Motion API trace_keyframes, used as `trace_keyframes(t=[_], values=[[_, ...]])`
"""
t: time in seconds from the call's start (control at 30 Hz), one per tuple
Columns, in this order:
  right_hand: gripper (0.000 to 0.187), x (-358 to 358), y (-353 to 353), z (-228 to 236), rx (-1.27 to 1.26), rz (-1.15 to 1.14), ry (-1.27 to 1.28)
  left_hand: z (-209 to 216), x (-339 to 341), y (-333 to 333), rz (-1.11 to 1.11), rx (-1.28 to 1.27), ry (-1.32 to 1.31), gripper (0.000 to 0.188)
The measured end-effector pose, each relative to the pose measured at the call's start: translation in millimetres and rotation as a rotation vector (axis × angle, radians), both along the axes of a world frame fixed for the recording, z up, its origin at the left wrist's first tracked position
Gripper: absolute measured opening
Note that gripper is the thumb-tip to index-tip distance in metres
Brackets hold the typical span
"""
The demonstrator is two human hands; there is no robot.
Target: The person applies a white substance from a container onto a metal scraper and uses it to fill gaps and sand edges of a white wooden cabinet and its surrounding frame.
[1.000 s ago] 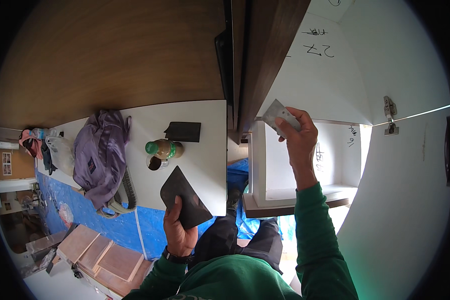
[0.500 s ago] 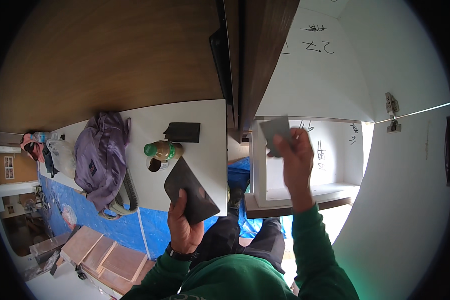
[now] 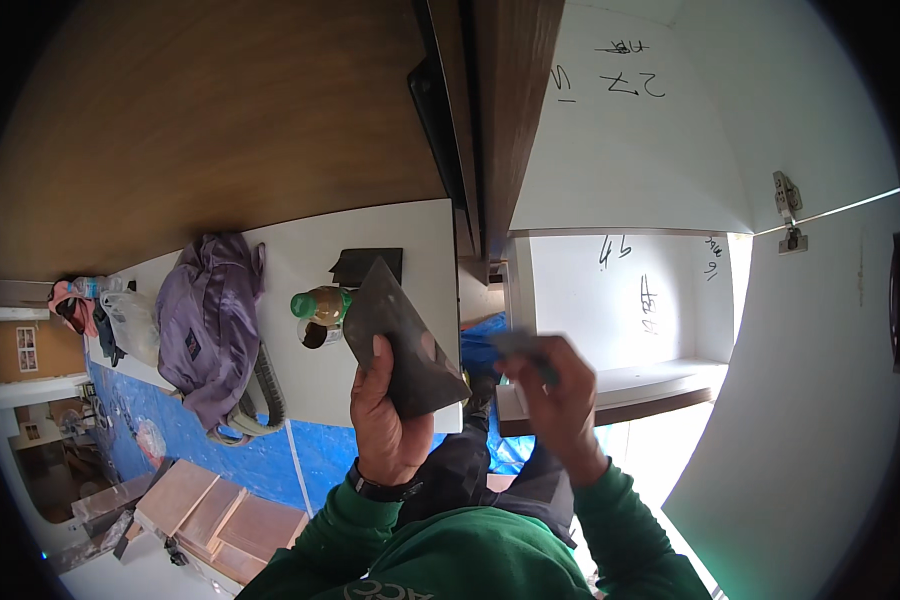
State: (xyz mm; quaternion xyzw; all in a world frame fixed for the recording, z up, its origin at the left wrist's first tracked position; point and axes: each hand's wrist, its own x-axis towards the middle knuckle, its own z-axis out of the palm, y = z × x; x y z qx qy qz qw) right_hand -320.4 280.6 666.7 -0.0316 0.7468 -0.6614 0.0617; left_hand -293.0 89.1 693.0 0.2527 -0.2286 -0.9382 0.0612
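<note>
My left hand (image 3: 392, 440) is closed on a dark grey sandpaper-like sheet (image 3: 395, 325), thumb on top and fingers underneath. The sheet bends slightly and its pointed corner tilts up and away over the white worktop. At the right, my right hand (image 3: 562, 405) pinches a small grey piece (image 3: 518, 346), which is blurred by motion. That piece is apart from the sheet, in front of the left side of a white open drawer (image 3: 625, 378). Beyond the left hand a green-capped bottle (image 3: 320, 306) stands beside a folded black sheet (image 3: 394, 262), both partly covered by the sheet I hold.
On the white worktop (image 3: 290, 270) lies a purple bag (image 3: 210, 330), with a clear plastic bag (image 3: 133, 322) farther left. A hinged white door (image 3: 800, 400) stands at the right. Wooden panels (image 3: 205, 510) and blue floor sheeting (image 3: 220, 465) are at the lower left.
My right hand has come down and left with the small grey piece, closer to my left hand. The left hand has shifted slightly right, still holding the larger sheet.
</note>
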Motion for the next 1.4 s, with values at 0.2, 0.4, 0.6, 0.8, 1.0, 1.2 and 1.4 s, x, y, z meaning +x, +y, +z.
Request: trace_keyframes(t=[0.2, 0.4, 0.6, 0.8, 1.0, 1.2, 1.4], values=[[0.018, -69.1, 2.1, -24.6, -0.428, -0.23, -0.332, -21.1, 15.5, -5.0, -0.058, -0.027, -0.083, 0.036], [0.017, -82.5, 0.1, -32.0, -0.141, -0.246, -0.115, -56.8, 29.6, -3.0, -0.046, -0.344, -0.239, 0.037], [0.01, -80.7, 19.3, -20.3, 0.437, -0.263, 0.463, -104.8, 43.7, -12.0, -0.016, -0.449, -0.294, 0.029], [0.038, -97.4, 39.7, -32.1, 0.745, 0.022, 0.906, -126.4, 48.9, -13.6, -0.035, -0.424, -0.344, 0.031], [0.044, -114.3, 44.4, -52.3, 0.649, 0.061, 1.051, -149.3, 56.3, -15.0, -0.014, -0.446, -0.359, 0.03], [0.042, -121.6, 37.5, -39.4, 0.768, 0.17, 1.15, -161.4, 64.8, -15.5, 0.046, -0.483, -0.352, 0.028], [0.048, -129.3, 45.6, -57.6, 0.818, 0.216, 1.161, -166.6, 65.5, -12.7, 0.084, -0.495, -0.326, 0.025]])
